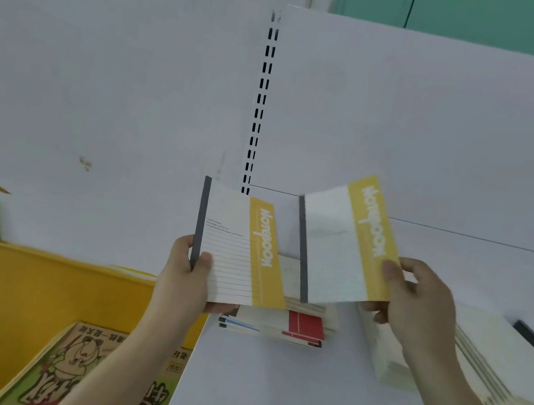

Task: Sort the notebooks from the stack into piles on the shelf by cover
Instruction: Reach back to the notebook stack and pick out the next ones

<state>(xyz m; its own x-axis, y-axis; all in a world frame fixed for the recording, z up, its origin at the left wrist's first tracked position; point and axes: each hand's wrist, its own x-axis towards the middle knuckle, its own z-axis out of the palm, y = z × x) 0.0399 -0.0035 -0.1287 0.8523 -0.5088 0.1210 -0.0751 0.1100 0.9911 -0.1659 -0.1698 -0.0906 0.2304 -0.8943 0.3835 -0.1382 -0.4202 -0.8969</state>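
Both hands hold matching yellow-banded notebooks upright above the shelf (298, 398), left hand (187, 277) pinching one (237, 250) by its spine, right hand (416, 304) gripping the other (342, 245), directly over the mixed stack (296, 324), nearer the left.

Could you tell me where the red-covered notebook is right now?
It tops the small pile on the white shelf, centre of the head view, below the two held yellow notebooks.

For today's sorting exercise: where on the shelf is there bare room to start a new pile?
The shelf lies bare in front, between the red-covered pile and the cream pile, and behind toward the back panel. The middle is crowded.
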